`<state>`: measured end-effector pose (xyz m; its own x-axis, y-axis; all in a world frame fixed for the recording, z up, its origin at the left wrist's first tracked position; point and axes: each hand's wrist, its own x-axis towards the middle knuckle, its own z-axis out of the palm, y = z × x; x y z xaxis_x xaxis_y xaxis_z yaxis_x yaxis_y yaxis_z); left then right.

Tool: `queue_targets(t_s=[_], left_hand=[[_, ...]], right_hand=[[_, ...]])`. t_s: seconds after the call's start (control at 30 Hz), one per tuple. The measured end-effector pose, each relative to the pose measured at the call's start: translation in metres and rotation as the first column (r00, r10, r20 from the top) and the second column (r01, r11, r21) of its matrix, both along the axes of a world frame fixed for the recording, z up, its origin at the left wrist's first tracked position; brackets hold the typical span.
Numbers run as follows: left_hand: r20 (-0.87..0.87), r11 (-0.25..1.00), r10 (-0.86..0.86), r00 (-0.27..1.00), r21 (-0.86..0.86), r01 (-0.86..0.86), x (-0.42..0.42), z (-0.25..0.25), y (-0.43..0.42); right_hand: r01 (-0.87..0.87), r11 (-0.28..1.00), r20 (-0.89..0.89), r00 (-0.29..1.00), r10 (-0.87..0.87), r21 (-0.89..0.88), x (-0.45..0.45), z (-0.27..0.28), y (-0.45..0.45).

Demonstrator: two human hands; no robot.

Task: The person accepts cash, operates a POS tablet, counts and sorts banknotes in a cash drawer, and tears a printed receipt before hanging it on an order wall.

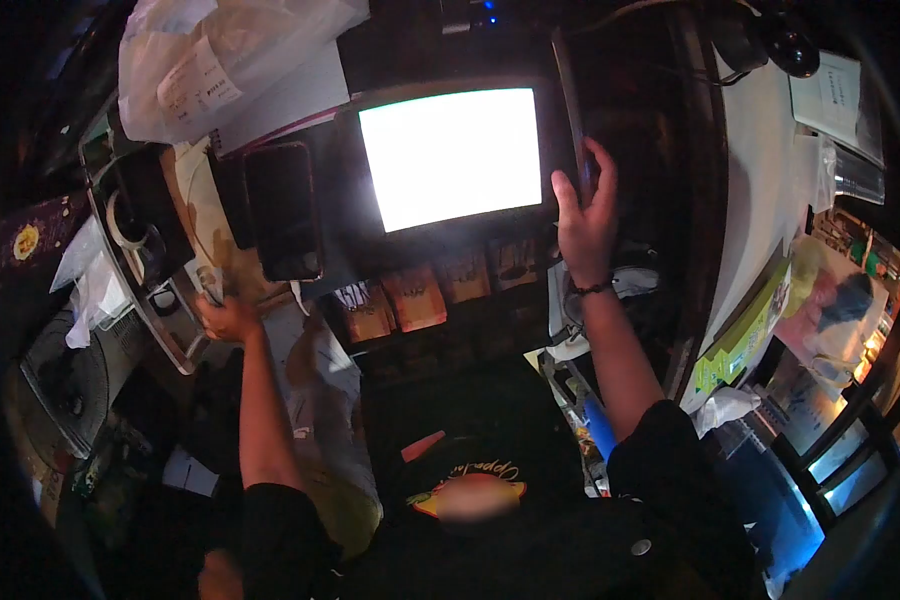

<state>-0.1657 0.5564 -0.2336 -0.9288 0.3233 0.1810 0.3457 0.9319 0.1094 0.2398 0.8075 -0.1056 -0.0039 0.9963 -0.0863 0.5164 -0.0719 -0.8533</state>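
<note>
My right hand (588, 225), with a dark bracelet at the wrist, is closed on the lower end of a thin dark flat panel (570, 90) standing on edge. Just left of it a screen (450, 160) glows white. My left hand (230, 320) is closed at the left side, by a pale-edged frame (165, 325). A small pale item (208, 282) shows at its fingertips, too unclear to name. Between my left hand and the screen lies a dark phone-like device (283, 210).
A plastic bag with a receipt (200, 80) sits at the upper left. Several orange-brown packets (413, 298) line up below the screen. A white ledge (745, 200) runs along the right, with a yellow-green box (740, 345). Part of another hand (220, 575) shows at the bottom left.
</note>
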Motion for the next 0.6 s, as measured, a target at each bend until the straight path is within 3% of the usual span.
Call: queue_targets(t_s=[0.3,0.5,0.6], left_hand=[[-0.045,0.996,-0.054,0.997,0.067,0.057,-0.001,-0.002,-0.002],[-0.035,0.993,-0.058,0.998,0.099,0.061,-0.008,-0.005,-0.003],[-0.062,0.999,-0.032,0.998,0.017,0.033,-0.003,-0.001,0.0]], right_hand=[[0.065,0.997,0.104,0.992,-0.068,0.035,-0.001,-0.007,0.0],[0.052,0.994,0.064,0.996,-0.058,0.097,-0.003,-0.013,0.0],[0.028,0.989,0.118,0.992,-0.045,0.147,0.0,-0.013,0.001]])
